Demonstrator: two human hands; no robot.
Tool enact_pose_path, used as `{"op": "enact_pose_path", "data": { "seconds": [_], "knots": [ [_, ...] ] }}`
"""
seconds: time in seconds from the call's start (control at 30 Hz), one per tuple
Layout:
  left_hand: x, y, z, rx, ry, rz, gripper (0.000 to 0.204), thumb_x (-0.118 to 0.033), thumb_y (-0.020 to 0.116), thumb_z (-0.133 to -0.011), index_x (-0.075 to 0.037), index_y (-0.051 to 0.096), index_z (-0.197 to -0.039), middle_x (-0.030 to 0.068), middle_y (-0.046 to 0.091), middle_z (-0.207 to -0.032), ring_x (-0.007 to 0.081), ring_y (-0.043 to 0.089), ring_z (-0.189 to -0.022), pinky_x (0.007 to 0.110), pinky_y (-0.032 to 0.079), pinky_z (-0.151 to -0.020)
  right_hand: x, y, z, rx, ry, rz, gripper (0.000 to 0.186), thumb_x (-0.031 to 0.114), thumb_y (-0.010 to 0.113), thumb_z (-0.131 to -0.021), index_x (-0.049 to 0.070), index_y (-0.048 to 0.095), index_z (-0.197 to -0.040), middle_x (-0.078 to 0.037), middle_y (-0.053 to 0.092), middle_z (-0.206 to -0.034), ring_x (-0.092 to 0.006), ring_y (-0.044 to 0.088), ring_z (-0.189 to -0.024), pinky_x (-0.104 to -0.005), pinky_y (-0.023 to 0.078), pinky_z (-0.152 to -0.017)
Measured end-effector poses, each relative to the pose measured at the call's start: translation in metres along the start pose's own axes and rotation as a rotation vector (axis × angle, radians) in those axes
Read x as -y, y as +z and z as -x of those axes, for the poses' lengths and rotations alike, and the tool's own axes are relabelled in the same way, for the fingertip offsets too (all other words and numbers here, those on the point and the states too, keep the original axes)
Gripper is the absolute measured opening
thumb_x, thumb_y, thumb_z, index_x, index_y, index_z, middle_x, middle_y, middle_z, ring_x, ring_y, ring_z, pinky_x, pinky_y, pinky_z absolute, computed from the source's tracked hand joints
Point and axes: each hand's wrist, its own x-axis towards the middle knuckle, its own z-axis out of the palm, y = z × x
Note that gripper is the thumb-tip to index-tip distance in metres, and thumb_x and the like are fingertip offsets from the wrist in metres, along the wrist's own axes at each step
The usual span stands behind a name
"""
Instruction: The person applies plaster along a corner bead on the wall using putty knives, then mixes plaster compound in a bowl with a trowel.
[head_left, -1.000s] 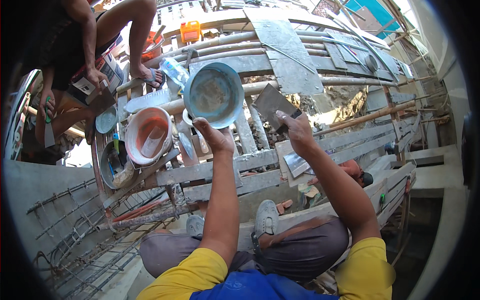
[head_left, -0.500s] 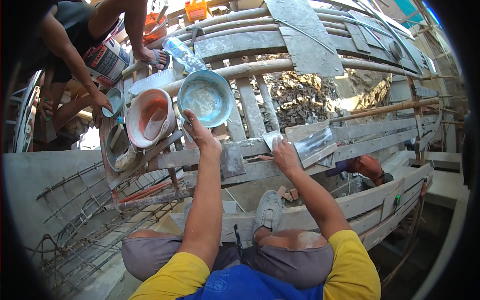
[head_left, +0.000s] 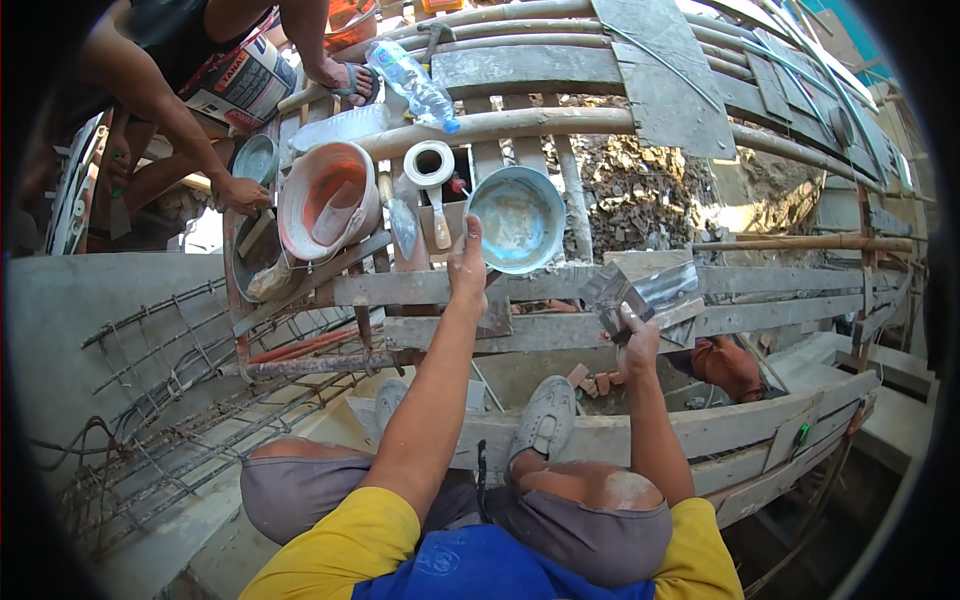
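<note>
Left hand (head_left: 470,268): thumb on rim, holding 1 bowl (head_left: 516,220) over plank platform's (head_left: 395,291) near edge. Right hand (head_left: 638,338): closed on 1 scraper (head_left: 606,292), same edge. 1 bucket (head_left: 297,205), near-left corner; 1 white roll (head_left: 428,181).

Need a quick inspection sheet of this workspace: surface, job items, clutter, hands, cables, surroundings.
Surface: plank-and-pole platform, gaps between members.
Job's things: blue bowl, stained inside; flat metal blade.
Clutter: white bucket, reddish inside; plastic bottle lying down; white roll.
Hands: left hand holds the bowl; right hand grips the blade.
Cables: nothing seen for certain.
Surroundings: co-worker's hand at upper left; another person at right, partly hidden; grey wall at left.
</note>
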Motion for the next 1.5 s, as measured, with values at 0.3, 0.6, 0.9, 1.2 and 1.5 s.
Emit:
{"op": "enact_pose_path", "data": {
  "seconds": [0.3,0.6,0.9,1.2,1.5],
  "knots": [
    [0.044,0.022,0.04,0.247,-0.205,-0.798,0.089,-0.081,0.056,-0.07,0.005,0.069,-0.086,0.0168,0.066,-0.068,0.0297,0.067,-0.068,0.042,0.05,-0.064,-0.041,-0.017,-0.005,-0.219,-0.075,-0.303,0.025,0.003,0.058,-0.088,-0.003,0.057,-0.112,-0.007,0.063,-0.101,-0.0181,0.062,-0.084,-0.0304,0.051,-0.075],
    [0.033,0.02,0.046,0.268,-0.028,-1.286,0.073,-0.071,0.057,-0.077,0.0,0.066,-0.062,0.0176,0.066,-0.067,0.0331,0.068,-0.074,0.045,0.051,-0.07,-0.044,-0.009,0.001,-0.276,-0.144,-0.045,0.025,0.002,0.059,-0.088,-0.007,0.056,-0.112,-0.01,0.064,-0.104,-0.0182,0.062,-0.086,-0.0303,0.05,-0.077],
    [0.007,0.008,0.033,0.046,0.178,-1.207,0.043,-0.042,0.073,-0.077,0.001,0.069,-0.074,0.0236,0.065,-0.076,0.0379,0.066,-0.08,0.046,0.051,-0.071,-0.064,-0.014,-0.01,-0.309,-0.205,0.017,0.028,0.005,0.061,-0.089,-0.007,0.056,-0.113,-0.01,0.063,-0.105,-0.0176,0.061,-0.089,-0.0309,0.051,-0.076],
    [-0.034,0.02,0.039,0.013,0.321,-0.979,0.037,-0.036,0.071,-0.08,0.001,0.07,-0.081,0.0203,0.065,-0.071,0.0324,0.066,-0.071,0.041,0.049,-0.068,-0.049,-0.019,-0.026,-0.403,-0.291,-0.124,0.023,0.009,0.064,-0.089,-0.008,0.06,-0.104,-0.01,0.064,-0.097,-0.0162,0.06,-0.077,-0.0287,0.049,-0.069],
    [-0.159,0.006,0.02,-0.21,0.48,-0.936,0.026,-0.023,0.075,-0.079,0.002,0.069,-0.082,0.009,0.069,-0.078,0.0156,0.063,-0.07,0.031,0.048,-0.066,-0.019,-0.022,-0.051,-0.34,-0.218,-0.085,0.024,0.009,0.068,-0.087,-0.005,0.059,-0.105,-0.009,0.064,-0.098,-0.0163,0.06,-0.082,-0.0303,0.051,-0.074]
  ]
}}
